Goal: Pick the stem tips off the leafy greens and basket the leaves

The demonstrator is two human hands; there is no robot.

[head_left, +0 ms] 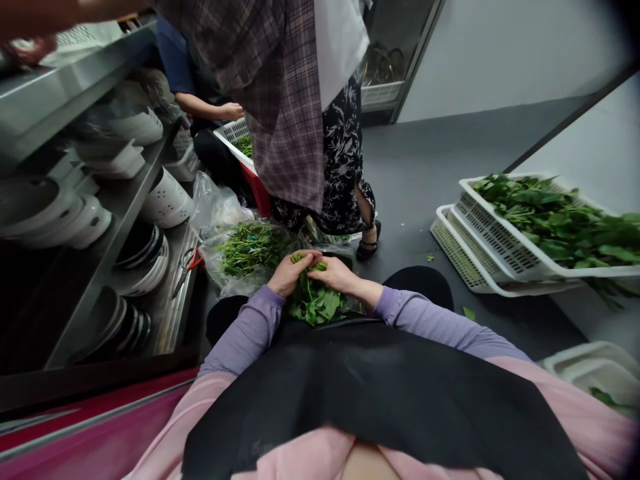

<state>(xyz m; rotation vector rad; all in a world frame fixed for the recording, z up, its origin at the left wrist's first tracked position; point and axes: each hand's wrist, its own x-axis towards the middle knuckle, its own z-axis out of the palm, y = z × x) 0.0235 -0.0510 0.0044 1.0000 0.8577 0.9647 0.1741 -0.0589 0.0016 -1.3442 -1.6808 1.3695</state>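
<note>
"What are you seeing up close?"

"On my feed, the left hand (289, 275) and right hand (340, 275) are gripping a leafy bunch (316, 305) together, just past the black apron (350, 373)."

"What's bounding that space?"

"I'm noting a metal shelf (170, 320) running along the left, scissors (186, 262) lying at its edge. Farther out, a bag of stems (253, 250) is sitting and a co-worker (290, 133) is standing."

"And rightward?"

"Grey floor (410, 180) is stretching toward stacked white baskets (493, 227); a pale wall (500, 53) is rising far right."
</note>
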